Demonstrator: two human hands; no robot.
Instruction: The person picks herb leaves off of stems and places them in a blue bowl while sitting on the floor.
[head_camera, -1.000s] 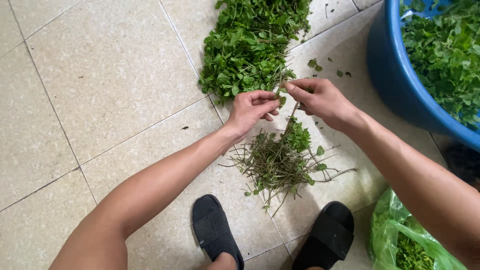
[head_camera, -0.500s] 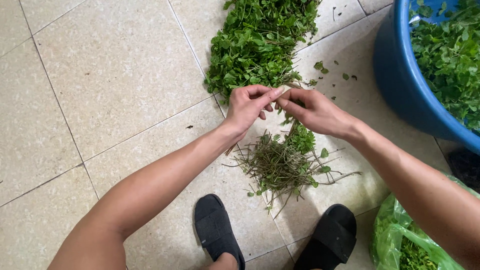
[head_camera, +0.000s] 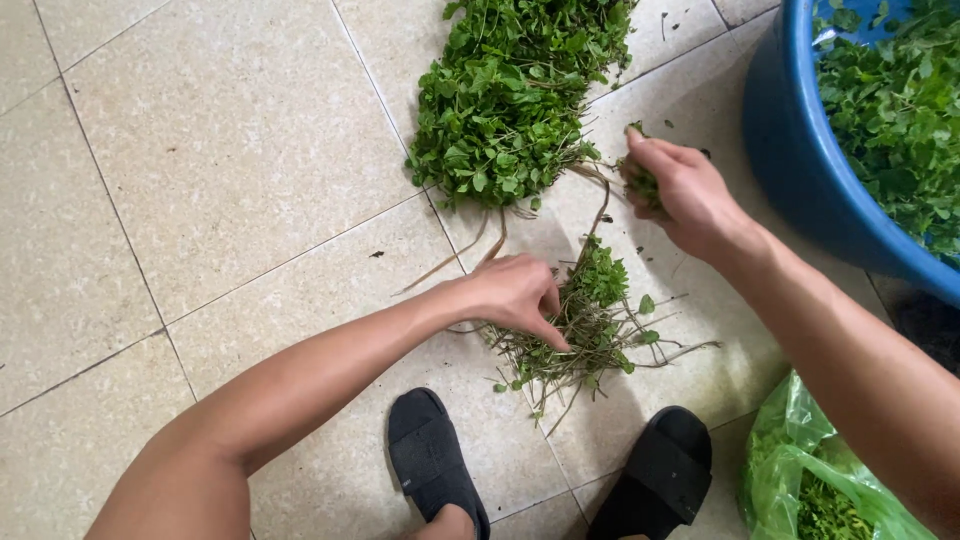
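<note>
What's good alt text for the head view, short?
Seen from above, a person's left hand touches a small pile of stems on a tiled floor while the right hand holds a few green leaves. A big leafy heap, blue tub and green bag surround them.

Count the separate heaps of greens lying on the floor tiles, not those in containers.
2. A big leafy pile lies on the tiles at top centre; a smaller stemmy pile sits just ahead of the black slippers, under the left hand. More may lie out of frame.
</note>
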